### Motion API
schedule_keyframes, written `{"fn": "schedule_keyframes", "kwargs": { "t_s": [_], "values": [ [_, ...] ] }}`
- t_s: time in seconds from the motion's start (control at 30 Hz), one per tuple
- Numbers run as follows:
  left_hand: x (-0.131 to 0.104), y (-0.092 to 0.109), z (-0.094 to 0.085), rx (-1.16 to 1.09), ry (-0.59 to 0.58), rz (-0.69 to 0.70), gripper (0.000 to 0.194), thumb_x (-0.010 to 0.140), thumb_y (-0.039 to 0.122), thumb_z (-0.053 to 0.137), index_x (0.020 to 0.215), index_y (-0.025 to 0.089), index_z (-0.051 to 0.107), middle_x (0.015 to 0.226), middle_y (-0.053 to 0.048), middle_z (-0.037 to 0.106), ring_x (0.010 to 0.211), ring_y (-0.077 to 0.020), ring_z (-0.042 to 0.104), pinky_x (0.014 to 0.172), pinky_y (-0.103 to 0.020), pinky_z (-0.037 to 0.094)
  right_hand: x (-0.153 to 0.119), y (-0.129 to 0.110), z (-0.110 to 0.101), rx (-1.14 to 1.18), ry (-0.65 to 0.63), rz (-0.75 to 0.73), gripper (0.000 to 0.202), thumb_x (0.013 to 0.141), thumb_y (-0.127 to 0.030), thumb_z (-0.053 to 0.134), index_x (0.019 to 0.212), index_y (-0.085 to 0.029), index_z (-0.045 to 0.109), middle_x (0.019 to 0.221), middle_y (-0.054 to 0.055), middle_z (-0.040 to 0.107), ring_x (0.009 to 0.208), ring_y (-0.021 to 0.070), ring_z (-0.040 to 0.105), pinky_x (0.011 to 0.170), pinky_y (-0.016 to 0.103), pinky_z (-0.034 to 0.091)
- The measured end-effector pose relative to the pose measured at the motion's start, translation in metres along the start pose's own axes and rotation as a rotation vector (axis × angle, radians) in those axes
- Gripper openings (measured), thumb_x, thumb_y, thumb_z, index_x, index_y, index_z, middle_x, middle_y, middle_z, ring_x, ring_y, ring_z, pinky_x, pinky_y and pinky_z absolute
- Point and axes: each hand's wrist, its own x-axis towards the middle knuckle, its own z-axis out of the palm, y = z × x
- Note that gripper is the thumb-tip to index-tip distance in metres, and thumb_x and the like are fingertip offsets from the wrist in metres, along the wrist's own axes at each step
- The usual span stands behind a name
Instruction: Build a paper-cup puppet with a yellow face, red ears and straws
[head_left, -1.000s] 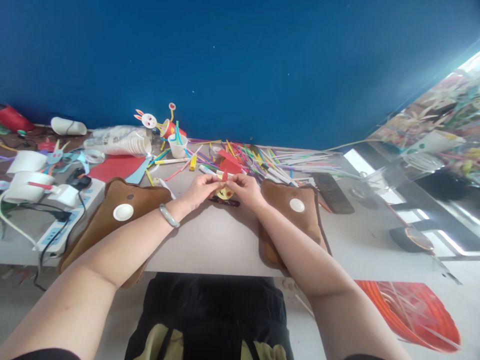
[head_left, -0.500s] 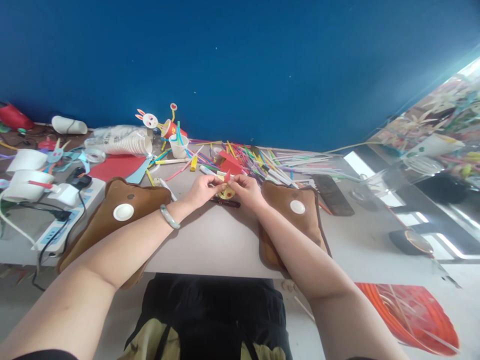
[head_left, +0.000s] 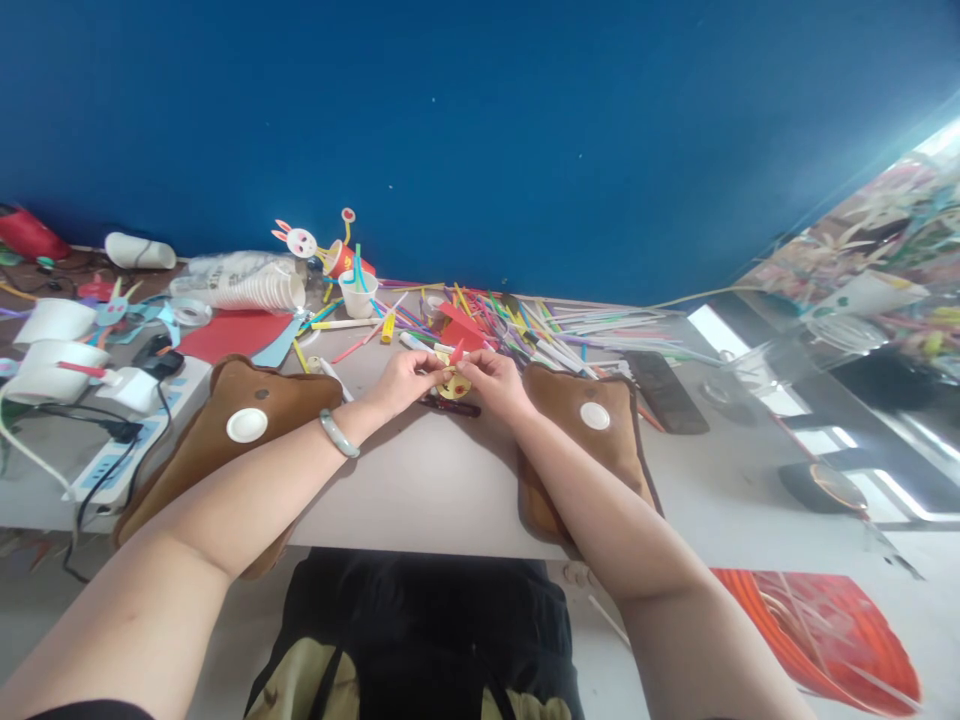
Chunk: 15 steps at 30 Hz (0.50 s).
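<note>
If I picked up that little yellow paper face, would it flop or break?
The yellow paper face, pinched between the left hand and right hand, looks thin and flat, so probably light and bendy. Its small red paper piece sticks up, so it could crease or tear off easily.

Small yellow paper disc (head_left: 454,387) with red paper piece (head_left: 456,352) upright on top, held just above table edge

Two brown pads (head_left: 240,425) (head_left: 600,430) on my table (head_left: 420,480), each with a white disc. Pile of coloured straws (head_left: 540,325) at the back edge. Stack of white paper cups (head_left: 247,290) lying sideways, rabbit cutout (head_left: 298,240) behind it. Red paper sheet (head_left: 229,333), power strip (head_left: 127,430) far left. Blue wall (head_left: 480,130) behind.
</note>
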Motion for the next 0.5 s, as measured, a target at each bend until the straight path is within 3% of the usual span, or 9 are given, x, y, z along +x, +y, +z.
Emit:
{"fn": "schedule_keyframes", "kwargs": {
  "t_s": [0.2,0.5],
  "values": [
    [0.000,0.004,0.000,0.031,0.019,0.060,0.038,0.065,0.047,0.082,0.078,0.014,0.070,0.068,-0.002,0.066,0.058,-0.0114,0.056,0.053,-0.023,0.043,0.001,0.003,0.001,0.042,-0.009,0.011,0.031,0.073,-0.049,0.070,0.071,-0.019,0.062,0.064,-0.001,0.061,0.056,0.0113,0.051,0.052,0.024,0.040],
    [-0.004,0.014,0.003,0.049,0.047,0.067,0.035,0.066,0.046,0.082,0.075,0.014,0.069,0.066,-0.001,0.065,0.062,-0.0129,0.057,0.058,-0.024,0.045,0.001,0.004,0.000,0.094,-0.020,0.036,0.034,0.071,-0.051,0.072,0.072,-0.019,0.061,0.064,-0.001,0.061,0.056,0.0112,0.051,0.052,0.024,0.041]
  ]
}}
